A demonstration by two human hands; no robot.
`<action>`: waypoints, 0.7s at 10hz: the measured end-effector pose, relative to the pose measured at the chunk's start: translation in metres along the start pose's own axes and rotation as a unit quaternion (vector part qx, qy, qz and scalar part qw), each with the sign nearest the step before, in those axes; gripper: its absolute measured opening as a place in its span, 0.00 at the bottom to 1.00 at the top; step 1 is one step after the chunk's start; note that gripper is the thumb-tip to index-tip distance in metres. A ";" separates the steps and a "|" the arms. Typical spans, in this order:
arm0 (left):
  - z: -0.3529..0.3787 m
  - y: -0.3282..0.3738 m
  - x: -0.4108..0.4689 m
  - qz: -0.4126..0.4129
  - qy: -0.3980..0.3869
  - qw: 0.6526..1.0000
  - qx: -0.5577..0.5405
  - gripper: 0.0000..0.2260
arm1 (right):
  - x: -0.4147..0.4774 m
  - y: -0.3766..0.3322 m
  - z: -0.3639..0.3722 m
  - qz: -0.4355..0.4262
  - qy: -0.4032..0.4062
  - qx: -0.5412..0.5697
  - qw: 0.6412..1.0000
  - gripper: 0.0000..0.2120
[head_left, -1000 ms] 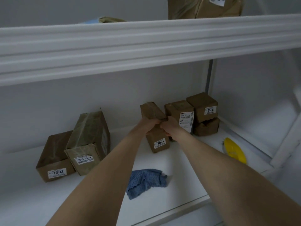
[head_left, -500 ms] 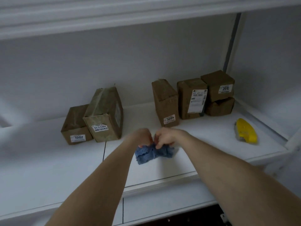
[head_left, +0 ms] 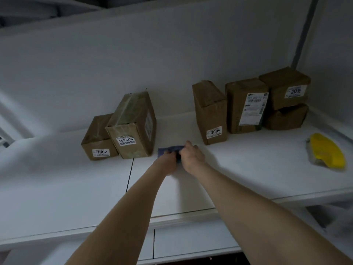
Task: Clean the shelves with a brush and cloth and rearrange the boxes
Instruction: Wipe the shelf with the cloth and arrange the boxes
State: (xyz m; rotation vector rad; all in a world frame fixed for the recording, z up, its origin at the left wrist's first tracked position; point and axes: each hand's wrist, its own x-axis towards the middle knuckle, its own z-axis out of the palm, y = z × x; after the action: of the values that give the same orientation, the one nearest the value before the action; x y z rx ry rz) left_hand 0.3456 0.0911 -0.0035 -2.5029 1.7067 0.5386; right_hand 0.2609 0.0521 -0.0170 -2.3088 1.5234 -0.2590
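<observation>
Head view: your left hand (head_left: 167,160) and right hand (head_left: 193,157) both grip the blue cloth (head_left: 169,149), pressed to the shelf (head_left: 248,169) in the gap between two clusters of boxes (head_left: 133,127). Wiping looks barely begun. The brush (head_left: 327,152) lies well apart at right, and the boxes seem not yet rearranged.

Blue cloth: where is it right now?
Head view, centre: the blue cloth is on the white shelf, held by the left hand and right hand, in the gap between the 55-3-330 box and the 3004 box.
</observation>
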 end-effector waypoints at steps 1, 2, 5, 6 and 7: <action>-0.010 -0.004 0.022 0.008 0.025 0.999 0.026 0.21 | 0.026 -0.006 0.009 0.033 0.062 0.082 0.994 0.18; -0.017 -0.008 0.051 0.026 0.045 0.997 0.065 0.19 | 0.049 -0.010 0.012 0.034 0.087 0.093 0.991 0.18; -0.043 -0.006 0.156 0.042 -0.029 0.951 0.304 0.20 | 0.156 -0.014 0.032 0.058 0.037 0.058 0.996 0.15; -0.049 -0.005 0.195 0.007 0.025 0.982 0.188 0.18 | 0.195 -0.019 0.026 0.070 0.014 0.074 0.995 0.17; -0.059 -0.003 0.225 0.025 0.010 0.950 0.310 0.16 | 0.231 -0.020 0.023 0.098 -0.026 0.072 0.992 0.21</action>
State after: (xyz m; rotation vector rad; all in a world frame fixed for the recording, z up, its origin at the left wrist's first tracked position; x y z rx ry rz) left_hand 0.4356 -0.1228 -0.0206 -2.0199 1.6200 -0.0355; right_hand 0.3782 -0.1474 -0.0405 -2.0231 1.6348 -0.2456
